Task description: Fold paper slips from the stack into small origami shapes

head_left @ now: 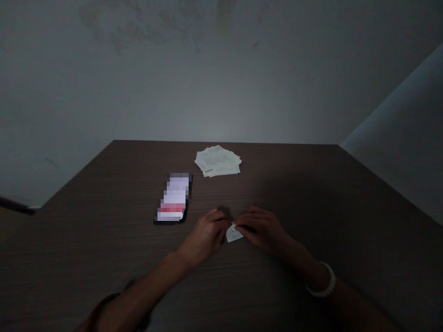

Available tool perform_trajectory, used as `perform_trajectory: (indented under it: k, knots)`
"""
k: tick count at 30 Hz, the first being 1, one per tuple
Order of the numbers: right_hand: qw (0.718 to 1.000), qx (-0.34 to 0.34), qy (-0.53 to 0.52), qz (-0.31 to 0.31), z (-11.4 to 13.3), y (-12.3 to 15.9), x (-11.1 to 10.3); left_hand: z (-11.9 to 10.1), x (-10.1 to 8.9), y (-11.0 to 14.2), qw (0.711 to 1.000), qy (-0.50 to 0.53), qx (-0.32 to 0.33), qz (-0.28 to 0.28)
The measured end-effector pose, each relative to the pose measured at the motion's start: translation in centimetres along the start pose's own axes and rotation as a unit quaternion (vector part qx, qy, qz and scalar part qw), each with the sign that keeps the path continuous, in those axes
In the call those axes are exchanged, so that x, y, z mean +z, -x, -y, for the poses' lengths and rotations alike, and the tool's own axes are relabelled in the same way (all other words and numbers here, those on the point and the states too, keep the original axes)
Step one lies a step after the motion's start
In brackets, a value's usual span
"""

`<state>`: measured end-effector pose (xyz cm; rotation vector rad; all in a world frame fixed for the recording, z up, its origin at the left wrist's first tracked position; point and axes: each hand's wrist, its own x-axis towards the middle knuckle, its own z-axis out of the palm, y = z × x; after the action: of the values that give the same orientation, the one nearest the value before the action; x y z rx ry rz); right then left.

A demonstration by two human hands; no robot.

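Note:
A small piece of white paper (234,234) lies between my two hands on the table, with a folded-looking upper part that is partly covered by fingers. My left hand (210,229) is closed at the paper's left edge, its fingertips pressed together on it. From the other side, my right hand (262,227) pinches the paper's upper right part. A light-coloured bracelet (324,283) circles my right wrist.
A phone (173,198) with its screen lit and blurred lies to the left of my hands. Farther back rests a loose pile of printed paper sheets (218,159). The dark wooden table (86,240) meets a stained pale wall (221,83) behind.

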<state>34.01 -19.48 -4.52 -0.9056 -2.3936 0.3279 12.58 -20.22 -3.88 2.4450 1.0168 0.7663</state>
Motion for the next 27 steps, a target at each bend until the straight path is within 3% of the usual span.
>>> perform_trajectory:
  k: [9, 15, 27]
  knots:
    - [0.999, -0.025, -0.003, 0.035, -0.4, 0.4, -1.1, -0.8, -0.8, -0.1, 1.0, 0.006, -0.004, 0.011]
    - [1.0, -0.023, -0.002, 0.017, -0.2, 0.4, -1.0, -0.3, -0.6, -0.1, 1.0, 0.005, 0.017, 0.021]
    - [0.999, -0.024, 0.003, 0.034, -0.1, 0.6, -1.2, -0.6, -2.1, -0.1, 0.995, -0.002, 0.018, 0.1]
